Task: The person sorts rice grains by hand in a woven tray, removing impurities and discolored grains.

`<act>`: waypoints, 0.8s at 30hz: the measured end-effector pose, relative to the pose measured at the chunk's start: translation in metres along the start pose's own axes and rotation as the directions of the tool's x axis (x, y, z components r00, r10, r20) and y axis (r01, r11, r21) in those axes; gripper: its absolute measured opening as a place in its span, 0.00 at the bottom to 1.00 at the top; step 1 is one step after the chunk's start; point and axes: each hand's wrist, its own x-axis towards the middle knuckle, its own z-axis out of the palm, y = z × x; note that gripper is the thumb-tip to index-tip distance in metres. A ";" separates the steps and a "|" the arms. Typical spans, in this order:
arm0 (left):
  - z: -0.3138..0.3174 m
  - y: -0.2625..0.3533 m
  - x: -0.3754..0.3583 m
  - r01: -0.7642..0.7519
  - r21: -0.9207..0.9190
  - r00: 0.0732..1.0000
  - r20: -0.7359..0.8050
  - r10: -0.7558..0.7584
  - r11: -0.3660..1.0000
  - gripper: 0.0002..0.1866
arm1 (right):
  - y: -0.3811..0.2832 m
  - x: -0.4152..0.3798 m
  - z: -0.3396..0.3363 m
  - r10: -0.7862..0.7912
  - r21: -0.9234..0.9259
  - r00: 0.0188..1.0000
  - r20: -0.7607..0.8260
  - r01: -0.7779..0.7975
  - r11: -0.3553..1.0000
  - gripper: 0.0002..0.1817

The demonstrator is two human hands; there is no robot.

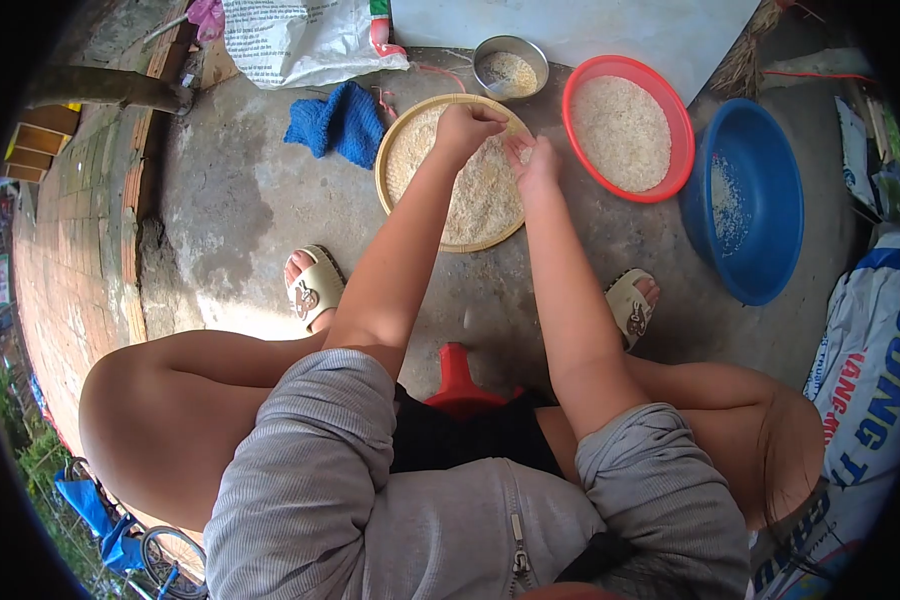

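A round woven tray [457, 244] holds a spread of pale rice grains [482, 200]. Over its far half, my left hand [463, 136] has its fingertips pinched together; whatever lies between them is too small to name. Close by, at the tray's right rim, my right hand [535, 165] is turned palm up and cupped, with a few rice grains on it. The two hands' fingertips are near each other but look apart.
Right of the tray stand a red basin [686, 165] of rice and a blue basin [760, 250] with scattered grains. A metal bowl [538, 92] sits behind. A blue cloth [342, 125] lies left. Printed sacks [310, 45] flank the area. I sit on a red stool [455, 365].
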 end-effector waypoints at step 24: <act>0.007 -0.024 -0.019 -0.244 0.358 0.970 0.090 0.227 0.901 0.09 | -0.014 -0.005 -0.016 0.067 -0.028 0.997 -0.042 -0.069 0.997 0.17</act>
